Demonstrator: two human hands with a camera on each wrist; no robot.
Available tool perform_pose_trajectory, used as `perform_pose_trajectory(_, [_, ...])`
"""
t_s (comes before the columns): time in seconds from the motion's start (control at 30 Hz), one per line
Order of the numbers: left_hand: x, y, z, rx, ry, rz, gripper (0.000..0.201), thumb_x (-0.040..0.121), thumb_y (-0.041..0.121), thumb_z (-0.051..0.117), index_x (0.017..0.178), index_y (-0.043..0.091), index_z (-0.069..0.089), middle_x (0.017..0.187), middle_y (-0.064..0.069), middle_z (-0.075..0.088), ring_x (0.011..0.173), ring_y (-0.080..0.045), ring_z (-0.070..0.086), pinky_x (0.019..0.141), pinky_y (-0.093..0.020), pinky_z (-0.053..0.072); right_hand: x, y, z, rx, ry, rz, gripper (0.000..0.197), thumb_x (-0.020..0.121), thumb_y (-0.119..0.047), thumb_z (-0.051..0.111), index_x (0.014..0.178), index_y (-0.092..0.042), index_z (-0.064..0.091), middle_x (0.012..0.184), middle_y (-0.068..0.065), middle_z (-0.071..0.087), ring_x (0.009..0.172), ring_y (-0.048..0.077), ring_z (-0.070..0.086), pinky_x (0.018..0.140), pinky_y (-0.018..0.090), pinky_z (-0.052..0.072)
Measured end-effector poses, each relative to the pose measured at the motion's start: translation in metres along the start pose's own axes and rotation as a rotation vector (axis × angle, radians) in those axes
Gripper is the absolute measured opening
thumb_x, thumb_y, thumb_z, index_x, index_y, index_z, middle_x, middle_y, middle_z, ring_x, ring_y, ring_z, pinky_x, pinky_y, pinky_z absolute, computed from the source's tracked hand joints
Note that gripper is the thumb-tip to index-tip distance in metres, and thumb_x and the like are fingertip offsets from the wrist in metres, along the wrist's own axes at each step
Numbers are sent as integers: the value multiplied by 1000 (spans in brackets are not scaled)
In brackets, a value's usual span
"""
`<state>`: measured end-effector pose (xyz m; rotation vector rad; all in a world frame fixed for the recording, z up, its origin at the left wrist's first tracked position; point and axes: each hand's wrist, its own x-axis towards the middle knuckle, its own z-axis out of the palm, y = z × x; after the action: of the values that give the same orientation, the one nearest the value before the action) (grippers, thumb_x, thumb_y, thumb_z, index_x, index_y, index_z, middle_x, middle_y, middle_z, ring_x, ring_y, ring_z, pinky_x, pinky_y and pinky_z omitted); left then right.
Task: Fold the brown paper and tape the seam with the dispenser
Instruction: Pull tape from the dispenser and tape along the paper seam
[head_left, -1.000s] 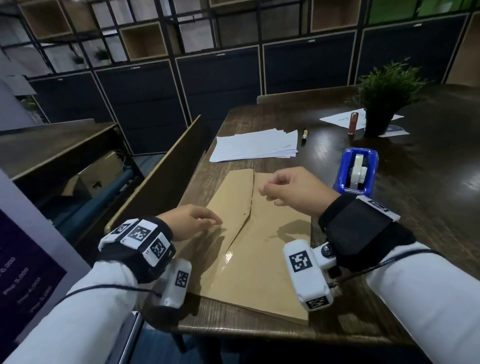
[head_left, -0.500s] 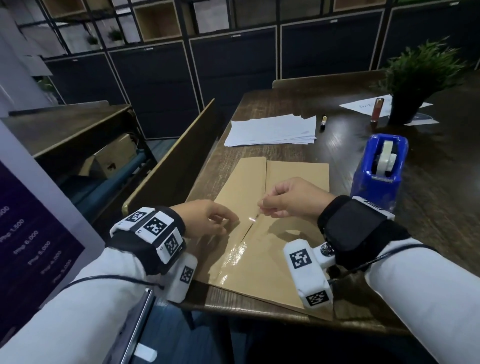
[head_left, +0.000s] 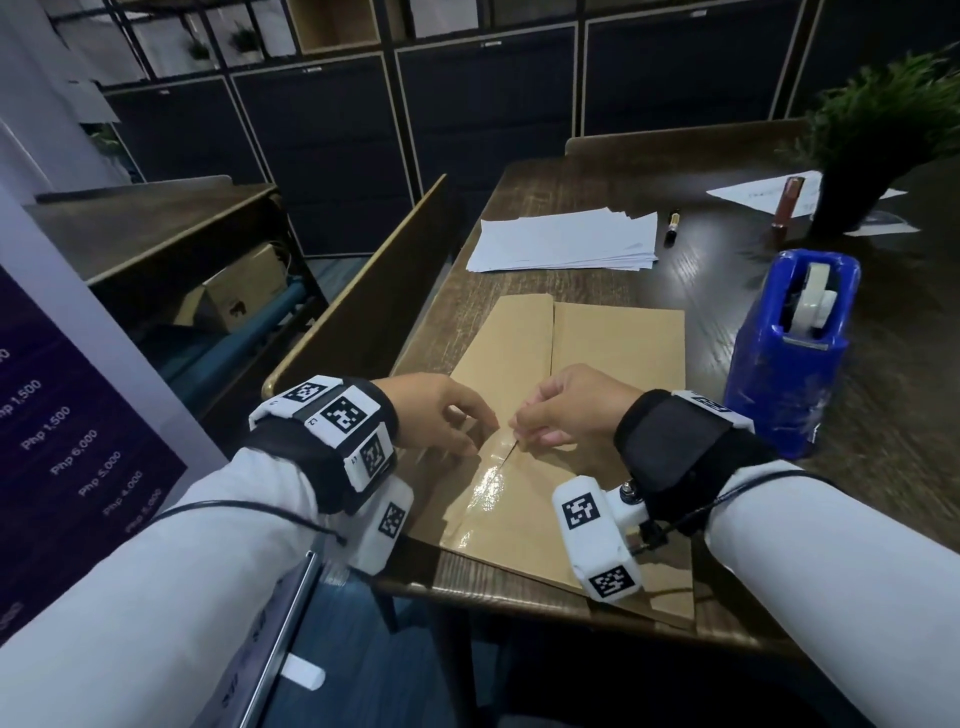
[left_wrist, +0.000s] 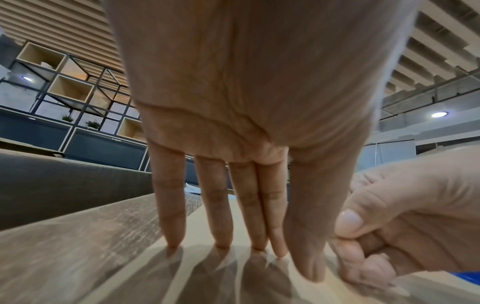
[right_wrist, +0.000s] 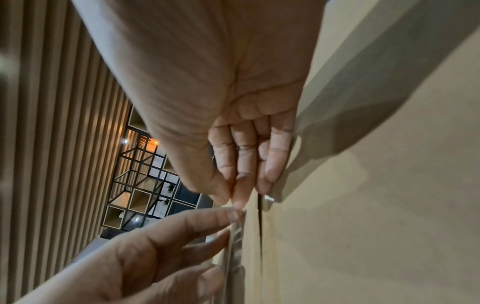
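Dark wood table (head_left: 883, 415) carries the paper (head_left: 618, 353), already folded, dispenser (head_left: 787, 353) just right of it. Glossy tape (head_left: 488, 483) covers the near seam; the far seam looks bare. Left hand (head_left: 436, 415) presses the paper with straight fingers (left_wrist: 170, 226); right hand (head_left: 566, 405) pinches the tape end at the seam.

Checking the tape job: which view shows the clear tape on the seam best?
Head view: the glossy tape runs along the brown paper seam. Right wrist shows only its end; left wrist hides it behind fingers.

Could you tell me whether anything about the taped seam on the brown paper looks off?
Slightly: the clear tape near the hands looks wrinkled rather than flat, and the seam on the brown paper still shows a dark gap there. Nothing else stands out.
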<state>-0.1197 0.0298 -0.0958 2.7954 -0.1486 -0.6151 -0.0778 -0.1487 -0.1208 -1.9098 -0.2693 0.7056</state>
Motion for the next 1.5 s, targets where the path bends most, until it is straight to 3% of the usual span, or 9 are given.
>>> perform_pose_trajectory(0.23, [2, -1, -1, -20, -7, -11, 29, 87, 32, 67, 115, 37, 64, 124, 15, 60, 115, -6, 55, 102, -31, 45, 5, 3, 1, -42, 13, -22, 9, 84, -2, 65, 75, -1, 67, 76, 10, 70, 83, 22, 64, 96, 39, 52])
perform_pose_trajectory(0.4, [5, 0, -2, -32, 9, -16, 31, 85, 32, 68, 115, 35, 63, 97, 28, 57, 105, -2, 57, 92, -24, 45, 3, 3, 4, -85, 41, -61, 7, 85, -4, 65, 90, 1, 67, 70, 4, 68, 67, 11, 65, 64, 15, 53])
perform_pose_trajectory(0.47, [6, 1, -2, -23, 13, -17, 32, 85, 31, 69, 116, 35, 63, 96, 28, 56, 103, -2, 57, 90, -23, 44, 4, 3, 5, -117, 57, -67, 12, 85, -6, 66, 94, 2, 69, 69, 2, 68, 66, 7, 63, 62, 13, 51])
perform_pose_trajectory(0.57, [8, 3, -3, -22, 6, -23, 37, 84, 30, 70, 120, 33, 61, 108, 22, 58, 103, -3, 58, 89, -21, 43, 6, 5, 5, -157, 75, -75, 17, 84, -7, 67, 95, 4, 71, 70, 1, 68, 68, 8, 60, 68, 16, 51])
perform_pose_trajectory(0.7, [12, 2, -4, -40, 9, -43, 47, 79, 32, 75, 123, 34, 58, 115, 20, 58, 102, -3, 59, 83, -17, 43, 9, 7, 6, -190, 91, -90, 16, 80, -10, 69, 88, 3, 73, 77, 5, 72, 76, 13, 61, 85, 31, 55])
perform_pose_trajectory(0.87, [14, 3, -5, -6, 9, -64, 56, 73, 37, 79, 124, 36, 55, 116, 21, 60, 98, -3, 60, 86, -21, 43, 7, 7, 7, -250, 104, -113, 12, 73, -11, 71, 78, 0, 74, 89, 16, 75, 94, 30, 70, 92, 44, 54])
perform_pose_trajectory(1.1, [17, 10, -7, 42, 19, -93, 77, 66, 42, 83, 133, 34, 46, 117, 22, 62, 103, -7, 58, 94, -28, 44, 7, 8, 7, -259, 101, -145, 10, 77, -10, 69, 77, -2, 74, 89, 14, 75, 77, 15, 63, 92, 41, 54])
perform_pose_trajectory(1.3, [19, 14, -6, 53, 25, -108, 90, 62, 43, 85, 139, 33, 40, 115, 20, 63, 102, -10, 60, 97, -36, 48, 5, 6, 7, -294, 89, -162, 10, 79, -11, 69, 69, -9, 73, 89, 15, 75, 75, 16, 62, 91, 42, 54])
perform_pose_trajectory(1.5, [19, 19, -5, 71, 48, -116, 96, 56, 50, 86, 139, 33, 40, 118, 17, 63, 106, -11, 60, 97, -37, 49, 3, 4, 7, -301, 85, -160, 12, 79, -11, 69, 67, -12, 72, 90, 17, 74, 73, 14, 61, 89, 38, 55])
